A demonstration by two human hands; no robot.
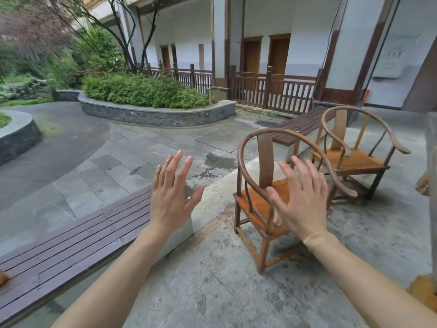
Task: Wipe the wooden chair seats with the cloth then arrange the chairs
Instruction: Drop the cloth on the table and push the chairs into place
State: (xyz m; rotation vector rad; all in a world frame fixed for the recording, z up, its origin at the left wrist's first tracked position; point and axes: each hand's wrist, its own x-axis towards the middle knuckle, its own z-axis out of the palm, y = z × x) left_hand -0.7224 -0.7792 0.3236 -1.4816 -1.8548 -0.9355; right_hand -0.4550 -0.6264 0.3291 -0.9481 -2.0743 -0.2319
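both hands are raised with fingers straight and spread, holding nothing: the left hand (171,197) over the slatted bench (71,242), the right hand (300,204) in front of the nearer chair (264,185), probably reaching for its arm rail. the second chair (354,152) stands just beyond. no cloth is visible.

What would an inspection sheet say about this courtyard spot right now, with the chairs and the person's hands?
Surface: grey stone paving, damp patches.
Job's things: near wooden chair and far wooden chair, both upright, apart; cloth nothing seen.
Clutter: orange-brown object at right edge, unclear.
Hands: left hand and right hand raised, fingers straight, holding nothing.
Cables: dark line down the pillar, possibly a cable.
Surroundings: slatted wooden bench, shrub planter, wooden railing.
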